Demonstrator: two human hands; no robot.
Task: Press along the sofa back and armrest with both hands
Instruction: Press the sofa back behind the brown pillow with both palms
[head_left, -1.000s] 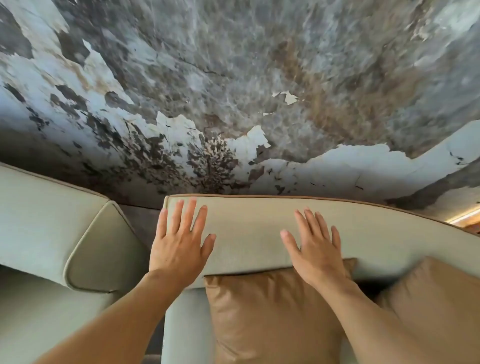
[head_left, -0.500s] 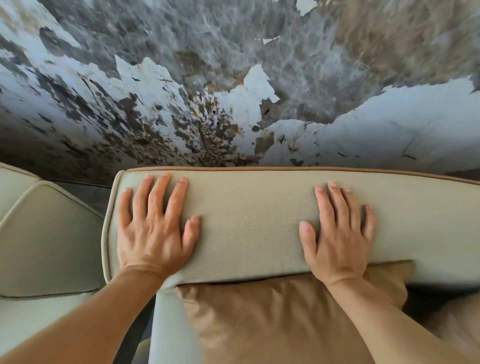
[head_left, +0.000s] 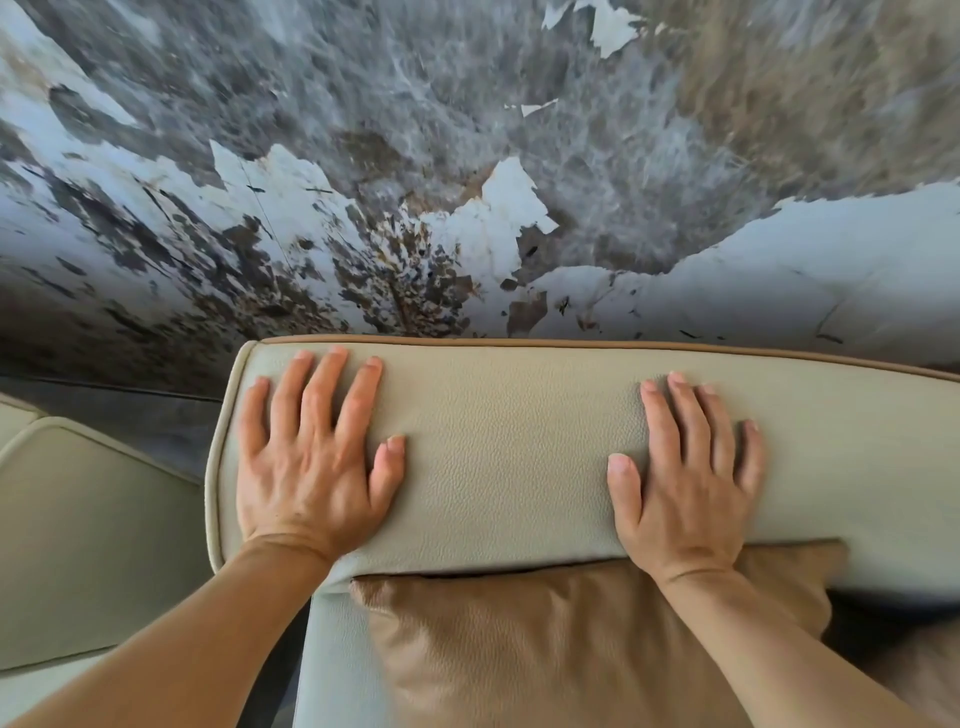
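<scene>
Head view: the peeling wall (head_left: 467, 156) fills the upper half, grey and brown with pale flakes of paint, and it sits lower and closer in frame than a second ago, so the person's head has tipped nearer and further over the furniture. Below it runs the pale leather sofa back (head_left: 519, 467), edged with tan piping, now spread across most of the width where earlier it was a narrower band lower in the picture. To its left, apart from it across a dark gap, lies another pale upholstered piece (head_left: 93, 519); whether that is the armrest I cannot tell. A tan cushion (head_left: 571, 649) leans against the front of the back, its top edge tucked just under it.

The left hand (head_left: 306, 467) has slid outward to the back's left end, near the piping, and lies flat, fingers spread, clamped on nothing. The right hand (head_left: 685, 483) has moved rightward too, also flat and open, its heel at the front edge above the cushion. Both palms touch the leather, well apart from each other.

My judgement: the pressing of the back is under way, with the left end reached; the stretch to the right and the armrest are likely left.
</scene>
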